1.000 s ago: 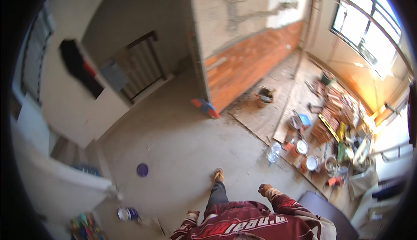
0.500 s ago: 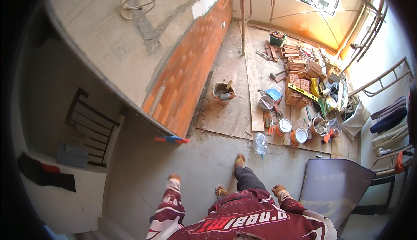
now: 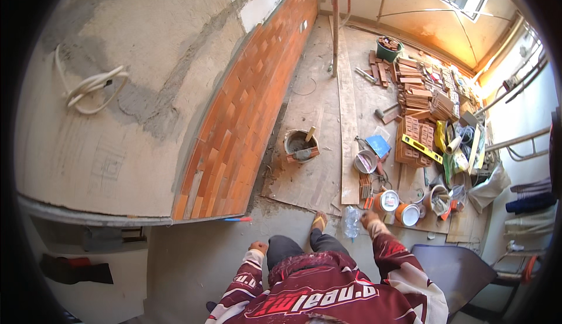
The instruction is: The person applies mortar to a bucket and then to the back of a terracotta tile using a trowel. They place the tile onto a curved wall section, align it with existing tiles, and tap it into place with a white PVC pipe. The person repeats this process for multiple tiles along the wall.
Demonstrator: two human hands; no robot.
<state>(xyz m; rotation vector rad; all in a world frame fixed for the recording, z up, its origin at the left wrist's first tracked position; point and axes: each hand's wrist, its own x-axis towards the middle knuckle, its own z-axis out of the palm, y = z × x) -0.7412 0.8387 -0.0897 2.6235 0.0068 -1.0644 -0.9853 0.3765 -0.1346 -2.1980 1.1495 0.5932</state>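
Observation:
My left hand point(image 3: 258, 247) hangs by my left thigh, fingers curled; I cannot see whether anything is inside. My right hand point(image 3: 369, 220) is out to the right, nearest a clear plastic bottle point(image 3: 350, 223) and a white-lidded bucket point(image 3: 387, 201), its fingers curled, contents too small to make out. My sandalled foot point(image 3: 319, 221) is near the edge of a stained board point(image 3: 284, 183) on the floor. On it stands a mortar bucket point(image 3: 300, 145) with a handled tool, beside a wall of orange brick slips point(image 3: 234, 136).
Stacks of bricks point(image 3: 415, 92), a yellow level point(image 3: 421, 148), a green bucket point(image 3: 388, 48), tools and sacks crowd the right. A metal pole point(image 3: 334, 48) rises from the boards; scaffold tubing point(image 3: 515, 148) lines the right wall. A rolled-out dark mat point(image 3: 445, 274) lies lower right; a cable coil point(image 3: 93, 89) is upper left.
My view has swung right and moved toward the boarded area; the brick wall and mortar bucket appear nearer. My right hand has risen forward, closer to the bottle and lidded buckets.

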